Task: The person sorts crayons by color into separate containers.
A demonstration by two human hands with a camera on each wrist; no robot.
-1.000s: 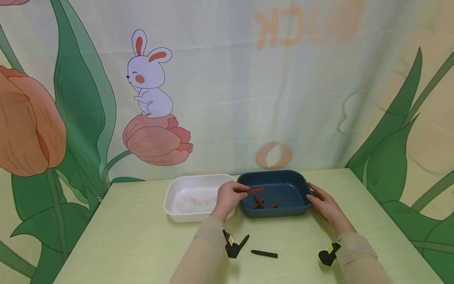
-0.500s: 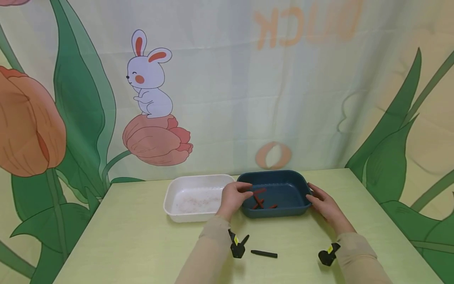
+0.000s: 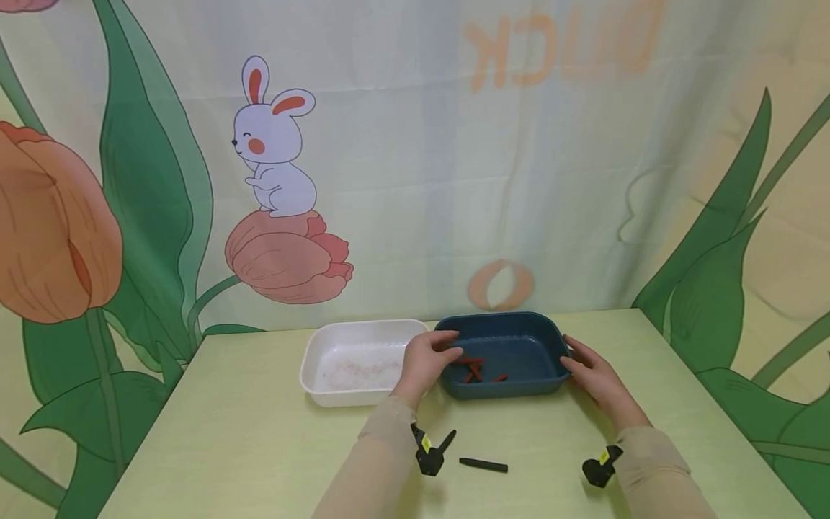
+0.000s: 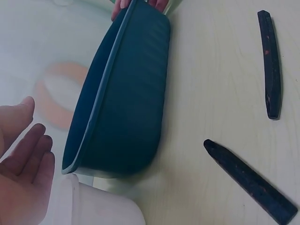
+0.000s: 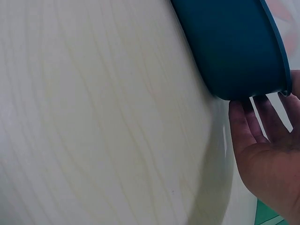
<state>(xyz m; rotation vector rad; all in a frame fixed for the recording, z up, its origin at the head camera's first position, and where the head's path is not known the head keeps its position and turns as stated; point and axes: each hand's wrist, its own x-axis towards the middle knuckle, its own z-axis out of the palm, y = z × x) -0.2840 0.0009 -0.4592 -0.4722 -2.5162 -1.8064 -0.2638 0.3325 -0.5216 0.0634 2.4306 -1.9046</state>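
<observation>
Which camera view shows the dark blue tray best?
The head view: it shows the dark blue tray from above, red sticks inside, though the left hand hides some rim. The left wrist view shows mainly its outer side; the right wrist view, one end touched by the right hand.

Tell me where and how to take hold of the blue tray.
Best by the rim at both short ends, I'd say: the blue tray is longer than wide, with a lip fingers can hook. Come from outside at the right end, where the right hand touches it. At the left end, the white tray sits close beside, so the left hand should probably come from above.
</observation>
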